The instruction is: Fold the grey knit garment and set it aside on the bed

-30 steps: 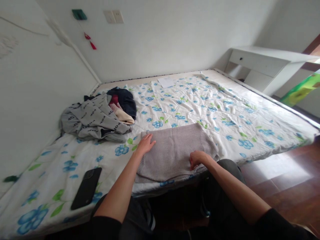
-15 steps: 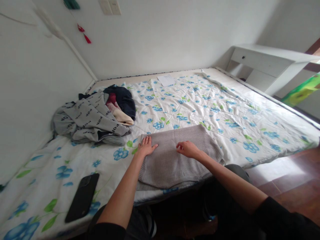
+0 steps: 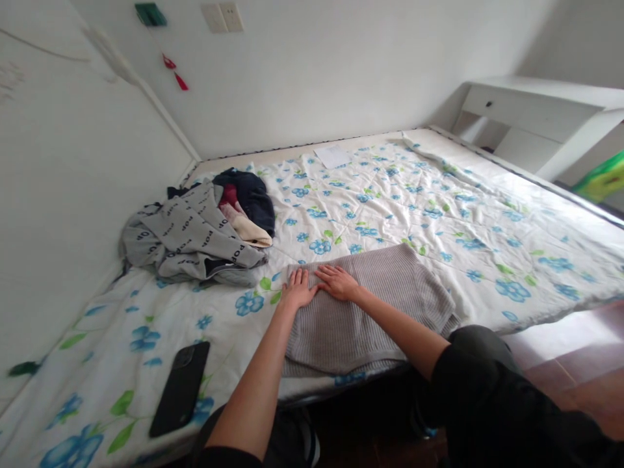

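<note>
Grey ribbed knit garment (image 3: 370, 305), folded into a rough rectangle, lies at the near edge of the floral bed sheet (image 3: 439, 214), directly under both hands. Left hand (image 3: 298, 290) rests flat, fingers spread, on the garment's far left corner. Right hand (image 3: 336, 283) lies palm down and open just beside it, the two nearly touching; neither grips the fabric. A second earlier the right hand sat at the garment's near right edge; it has since swept across the knit to meet the left hand, which has stayed put, so the folded surface appears to have been smoothed flat.

Beyond the left hand, a heap of loose clothes (image 3: 205, 227) includes a grey lettered sweatshirt, a dark garment and a cream piece. Nearer than the left hand and further left, a black smartphone (image 3: 180, 389) lies face down on the sheet. Far beyond both hands, a white sheet of paper (image 3: 333, 156) lies near the wall. Right of the right hand, past the bed, stands a white desk (image 3: 531, 117).
</note>
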`<state>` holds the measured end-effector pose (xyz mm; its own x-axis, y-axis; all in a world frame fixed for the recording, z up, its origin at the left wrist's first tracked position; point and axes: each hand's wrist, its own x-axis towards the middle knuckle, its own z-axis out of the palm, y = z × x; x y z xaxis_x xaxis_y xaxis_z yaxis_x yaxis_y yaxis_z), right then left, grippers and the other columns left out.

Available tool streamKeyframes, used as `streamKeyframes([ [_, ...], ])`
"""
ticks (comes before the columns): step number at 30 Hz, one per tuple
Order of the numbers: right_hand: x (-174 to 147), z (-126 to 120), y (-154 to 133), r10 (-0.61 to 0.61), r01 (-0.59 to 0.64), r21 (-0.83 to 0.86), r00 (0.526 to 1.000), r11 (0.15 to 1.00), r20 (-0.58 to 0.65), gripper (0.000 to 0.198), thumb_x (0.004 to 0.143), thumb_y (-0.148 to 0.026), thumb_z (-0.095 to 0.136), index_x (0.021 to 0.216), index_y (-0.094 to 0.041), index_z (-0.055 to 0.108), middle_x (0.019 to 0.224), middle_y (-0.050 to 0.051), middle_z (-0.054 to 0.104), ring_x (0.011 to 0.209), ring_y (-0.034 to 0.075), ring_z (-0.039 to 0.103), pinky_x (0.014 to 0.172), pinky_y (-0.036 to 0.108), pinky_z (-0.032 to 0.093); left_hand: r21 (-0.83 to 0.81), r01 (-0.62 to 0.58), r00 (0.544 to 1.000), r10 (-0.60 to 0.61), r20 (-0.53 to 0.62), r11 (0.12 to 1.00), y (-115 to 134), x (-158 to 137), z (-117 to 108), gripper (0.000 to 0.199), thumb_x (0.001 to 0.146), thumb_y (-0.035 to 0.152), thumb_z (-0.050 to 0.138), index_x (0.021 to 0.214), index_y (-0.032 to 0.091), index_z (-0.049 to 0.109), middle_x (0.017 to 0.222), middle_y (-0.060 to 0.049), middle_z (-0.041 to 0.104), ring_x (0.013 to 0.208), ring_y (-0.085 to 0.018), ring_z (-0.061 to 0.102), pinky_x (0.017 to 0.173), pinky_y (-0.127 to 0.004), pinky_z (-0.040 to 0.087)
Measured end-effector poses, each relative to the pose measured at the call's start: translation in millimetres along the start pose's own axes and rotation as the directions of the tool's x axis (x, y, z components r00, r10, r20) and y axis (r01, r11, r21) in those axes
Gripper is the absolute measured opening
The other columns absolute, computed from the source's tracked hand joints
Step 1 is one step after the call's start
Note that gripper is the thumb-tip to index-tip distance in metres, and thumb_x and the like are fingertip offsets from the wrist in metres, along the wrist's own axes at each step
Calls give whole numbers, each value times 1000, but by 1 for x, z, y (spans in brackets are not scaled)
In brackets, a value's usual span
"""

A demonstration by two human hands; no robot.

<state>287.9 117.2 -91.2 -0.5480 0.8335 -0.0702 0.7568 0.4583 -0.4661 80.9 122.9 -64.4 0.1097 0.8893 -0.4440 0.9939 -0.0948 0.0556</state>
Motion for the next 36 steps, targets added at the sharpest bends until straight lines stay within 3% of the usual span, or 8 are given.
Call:
streamKeyframes([
  [11, -109, -70, 143, 252, -252, -12, 965, 968, 74, 76, 119, -67, 41, 186, -32, 37, 193, 7, 27, 181, 34, 21, 145, 65, 16, -16, -2, 1000, 1, -14, 1000, -3, 2, -3, 95, 112, 71, 30, 189, 16, 21, 196, -15, 5, 183, -39, 9, 141, -68, 29],
  [15, -138, -86, 188, 394, -395, 89, 919, 915, 27, 65, 121, -52, 43, 180, -27, 50, 189, 7, 38, 178, 26, 31, 147, 47, 21, -10, -15, 1000, 15, -21, 1000, -5, 5, -2, 97, 111, 73, 30, 189, 15, 23, 195, -17, 8, 182, -41, 12, 139, -68, 33],
  [20, -127, -90, 200, 392, -378, 167, 918, 911, -60, 54, 114, -39, 58, 165, -25, 69, 175, 7, 61, 164, 27, 54, 141, 43, 36, 9, -12, 1000, 12, -15, 1000, -7, 8, 0, 97, 111, 74, 29, 189, 14, 24, 196, -17, 8, 183, -41, 12, 138, -67, 35],
  [23, -116, -95, 207, 511, -478, 195, 838, 856, -190, 48, 112, -32, 58, 155, -20, 77, 158, 11, 75, 150, 28, 67, 133, 39, 44, 19, -15, 1000, 15, -9, 1000, -7, 8, 0, 97, 111, 74, 27, 189, 15, 24, 196, -16, 8, 183, -40, 11, 139, -66, 35],
  [26, -117, -102, 224, 666, -619, 250, 661, 744, -346, 56, 105, -28, 67, 160, -18, 72, 160, 15, 73, 152, 32, 64, 131, 41, 45, 17, -7, 1000, 7, 4, 1000, -6, 8, -1, 98, 112, 74, 26, 189, 14, 20, 196, -16, 6, 183, -39, 10, 140, -66, 33],
  [29, -128, -108, 240, 820, -707, 416, 496, 573, -286, 67, 99, -32, 78, 163, -16, 67, 153, 17, 76, 139, 32, 73, 119, 39, 54, 15, 3, 1000, -4, 19, 1000, -5, 8, -3, 99, 112, 73, 26, 189, 12, 17, 196, -16, 4, 183, -38, 9, 140, -67, 32],
  [31, -134, -109, 247, 859, -701, 513, 484, 495, -168, 62, 96, -35, 83, 154, -14, 74, 140, 17, 83, 122, 30, 80, 103, 34, 60, 16, 3, 1000, -3, 14, 1000, -5, 8, -4, 98, 112, 73, 27, 189, 13, 20, 196, -16, 6, 183, -39, 10, 139, -67, 34],
  [36, -134, -112, 246, 829, -664, 588, 558, 462, -22, 31, 98, -39, 80, 116, -15, 86, 103, 11, 87, 87, 24, 78, 74, 28, 55, 2, -6, 1000, 6, 24, 1000, -7, 8, -7, 99, 111, 73, 28, 189, 12, 20, 196, -16, 6, 183, -39, 9, 138, -67, 35],
])
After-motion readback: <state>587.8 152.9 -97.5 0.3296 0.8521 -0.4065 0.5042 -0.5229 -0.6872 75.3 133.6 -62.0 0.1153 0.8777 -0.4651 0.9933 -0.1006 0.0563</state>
